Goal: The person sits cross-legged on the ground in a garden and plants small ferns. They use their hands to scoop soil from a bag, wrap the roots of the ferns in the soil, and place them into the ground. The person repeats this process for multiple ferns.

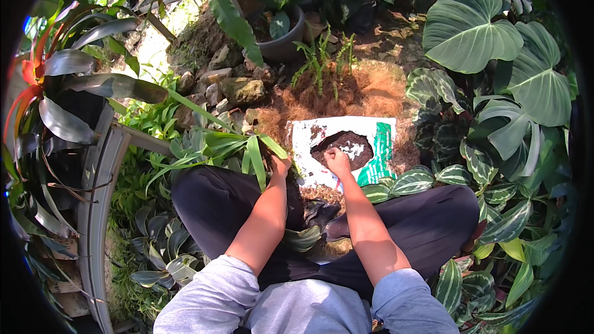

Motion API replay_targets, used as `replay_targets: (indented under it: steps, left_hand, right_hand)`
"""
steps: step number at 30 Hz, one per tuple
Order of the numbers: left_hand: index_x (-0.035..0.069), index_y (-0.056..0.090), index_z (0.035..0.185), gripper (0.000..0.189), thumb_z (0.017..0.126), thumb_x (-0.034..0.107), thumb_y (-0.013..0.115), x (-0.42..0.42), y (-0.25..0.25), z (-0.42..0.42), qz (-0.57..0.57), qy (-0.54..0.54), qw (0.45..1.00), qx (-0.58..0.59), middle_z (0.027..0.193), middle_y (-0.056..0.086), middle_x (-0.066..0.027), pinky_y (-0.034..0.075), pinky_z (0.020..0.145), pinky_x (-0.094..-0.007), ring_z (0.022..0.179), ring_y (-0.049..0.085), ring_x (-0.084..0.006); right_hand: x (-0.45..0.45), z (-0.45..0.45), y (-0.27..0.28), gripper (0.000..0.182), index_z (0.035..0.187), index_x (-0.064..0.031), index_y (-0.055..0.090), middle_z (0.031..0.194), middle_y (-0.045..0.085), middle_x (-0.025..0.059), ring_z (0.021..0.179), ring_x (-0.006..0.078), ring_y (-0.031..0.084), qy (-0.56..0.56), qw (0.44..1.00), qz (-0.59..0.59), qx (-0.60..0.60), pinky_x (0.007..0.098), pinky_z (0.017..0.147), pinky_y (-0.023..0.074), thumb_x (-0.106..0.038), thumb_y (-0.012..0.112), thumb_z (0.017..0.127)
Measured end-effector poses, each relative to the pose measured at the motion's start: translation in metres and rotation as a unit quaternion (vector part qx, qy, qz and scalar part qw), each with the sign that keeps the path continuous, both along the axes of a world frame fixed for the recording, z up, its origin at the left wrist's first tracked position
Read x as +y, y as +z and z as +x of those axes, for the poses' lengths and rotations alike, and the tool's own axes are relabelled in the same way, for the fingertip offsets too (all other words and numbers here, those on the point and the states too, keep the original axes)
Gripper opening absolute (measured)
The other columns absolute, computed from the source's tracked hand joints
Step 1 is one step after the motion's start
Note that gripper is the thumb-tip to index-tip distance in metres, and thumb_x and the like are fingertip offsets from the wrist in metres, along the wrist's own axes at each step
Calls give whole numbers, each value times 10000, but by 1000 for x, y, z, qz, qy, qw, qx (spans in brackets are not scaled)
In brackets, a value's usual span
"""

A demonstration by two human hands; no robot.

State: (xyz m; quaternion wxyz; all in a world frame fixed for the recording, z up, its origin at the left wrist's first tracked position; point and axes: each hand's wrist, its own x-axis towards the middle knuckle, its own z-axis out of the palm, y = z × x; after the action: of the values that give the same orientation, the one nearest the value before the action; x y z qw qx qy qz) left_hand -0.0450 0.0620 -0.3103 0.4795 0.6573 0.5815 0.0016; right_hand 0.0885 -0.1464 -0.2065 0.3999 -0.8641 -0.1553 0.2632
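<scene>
A white and green plastic bag (341, 178) lies in front of my crossed legs, a ragged hole cut in its upper face. Dark potting soil (357, 141) with some white patches shows inside the hole. My right hand (337, 161) is at the hole's left part, its fingers curled together over the soil; whether they pinch any soil is hidden. Left of the bag, my left hand (280, 165) grips a plant with long strap-shaped green leaves (254, 153) near its base. The leaves lean left and droop over my wrist, and they partly cover the fingers.
Brown coir-like fibre (376, 88) and a small fern (320, 67) lie beyond the bag. Stones (243, 89) and a grey pot (290, 39) stand at the back left. A metal frame (100, 208) runs along the left. Patterned leafy plants (478, 167) crowd the right.
</scene>
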Motion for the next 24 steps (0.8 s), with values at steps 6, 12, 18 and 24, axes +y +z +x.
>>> replay_targets:
  steps: [6,12,18,24]
  left_hand:
    - [-59,523,1101,412,830,211,677,-17,37,6,2,8,996,85,1014,633,-176,498,790,-409,907,620,-284]
    - [-35,650,970,358,798,277,674,-8,8,-4,-151,-2,988,-46,895,663,-120,457,790,-430,776,601,-207]
    - [-28,660,911,274,817,227,626,34,-64,-29,177,-317,919,154,830,666,-146,471,595,-397,672,600,-266]
    - [18,648,873,232,924,168,479,-19,18,1,195,-278,933,116,839,677,-154,503,610,-394,755,661,-303]
  right_hand:
    - [17,-24,8,324,975,-95,707,850,711,96,842,261,687,104,994,0,-36,385,759,532,-364,719,794]
    - [23,-43,26,364,994,-81,708,884,704,157,891,339,670,210,973,-67,-69,448,802,520,-376,701,781]
    - [39,-46,34,310,957,-59,721,939,698,195,945,368,652,214,975,-47,-38,450,846,508,-340,658,840]
    - [11,-2,19,295,909,-20,714,800,709,143,733,256,690,225,960,-140,91,382,708,545,-305,639,887]
